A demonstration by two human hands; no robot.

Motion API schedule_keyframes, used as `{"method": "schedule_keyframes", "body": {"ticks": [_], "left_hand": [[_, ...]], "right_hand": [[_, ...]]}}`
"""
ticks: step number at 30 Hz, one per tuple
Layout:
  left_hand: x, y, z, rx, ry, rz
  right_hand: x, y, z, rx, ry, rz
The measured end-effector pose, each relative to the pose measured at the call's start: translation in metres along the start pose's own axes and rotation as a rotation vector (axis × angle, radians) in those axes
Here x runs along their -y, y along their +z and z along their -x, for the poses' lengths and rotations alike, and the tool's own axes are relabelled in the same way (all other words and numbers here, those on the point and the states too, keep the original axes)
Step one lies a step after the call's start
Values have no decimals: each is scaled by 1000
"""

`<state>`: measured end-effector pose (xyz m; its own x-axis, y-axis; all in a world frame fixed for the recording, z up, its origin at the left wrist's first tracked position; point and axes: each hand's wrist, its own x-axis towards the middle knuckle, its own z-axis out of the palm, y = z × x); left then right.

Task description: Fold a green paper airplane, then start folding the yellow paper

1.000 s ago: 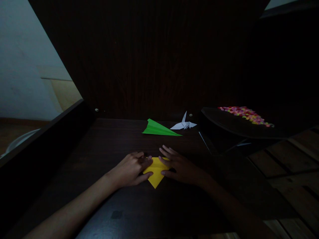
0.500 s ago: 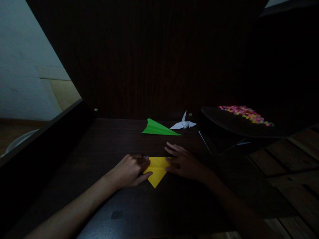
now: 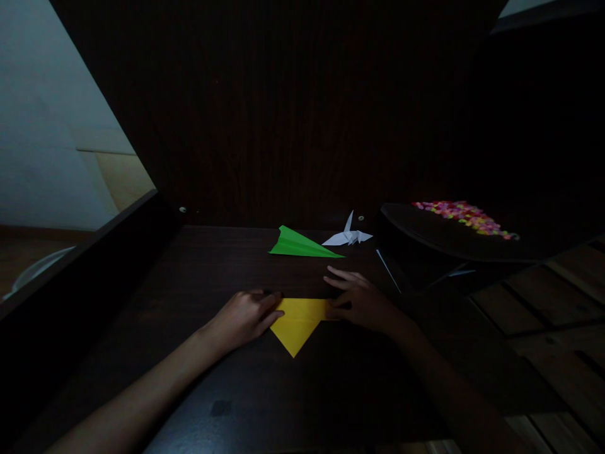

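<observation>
A folded sheet of yellow paper (image 3: 297, 323) lies on the dark tabletop, with a straight top edge and a point towards me. My left hand (image 3: 246, 318) is closed on its left corner, the thumb resting on the paper and the fingers curled at the edge. At the right end, my right hand (image 3: 362, 302) pinches the paper between thumb and forefinger while its other fingers stretch out beyond. Further back lie a green paper plane (image 3: 302, 244) and, beside it, a white origami crane (image 3: 348, 237).
A dark upright panel (image 3: 283, 113) rises behind the tabletop (image 3: 208, 271). To the right, a raised dark shelf (image 3: 411, 230) carries a strip of pink, red and yellow pieces (image 3: 466, 215). A thin pale strip (image 3: 388, 271) lies below it. A low dark side board (image 3: 94, 243) runs along the left.
My right hand has slid right along the paper's top edge, showing more of its right end. My left hand has shifted slightly left. The green plane and crane stay put.
</observation>
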<state>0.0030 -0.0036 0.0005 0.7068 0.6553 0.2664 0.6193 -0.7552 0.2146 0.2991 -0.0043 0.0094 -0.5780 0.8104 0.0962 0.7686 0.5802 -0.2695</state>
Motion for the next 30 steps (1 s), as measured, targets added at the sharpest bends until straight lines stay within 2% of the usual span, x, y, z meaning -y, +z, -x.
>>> {"method": "schedule_keyframes", "body": {"ticks": [5, 8, 11, 14, 20, 30], "left_hand": [[3, -3, 0, -11, 17, 28], [5, -4, 1, -36, 23, 23], [6, -6, 1, -2, 12, -24], [7, -6, 0, 9, 16, -74], [11, -10, -2, 4, 13, -68], [32, -27, 4, 135, 120, 17]], "right_hand": [[-2, -2, 0, -25, 24, -36], [0, 3, -1, -95, 38, -46], [4, 11, -4, -188, 43, -39], [7, 18, -7, -215, 48, -63], [9, 20, -9, -223, 26, -127], [12, 9, -2, -108, -29, -50]]}}
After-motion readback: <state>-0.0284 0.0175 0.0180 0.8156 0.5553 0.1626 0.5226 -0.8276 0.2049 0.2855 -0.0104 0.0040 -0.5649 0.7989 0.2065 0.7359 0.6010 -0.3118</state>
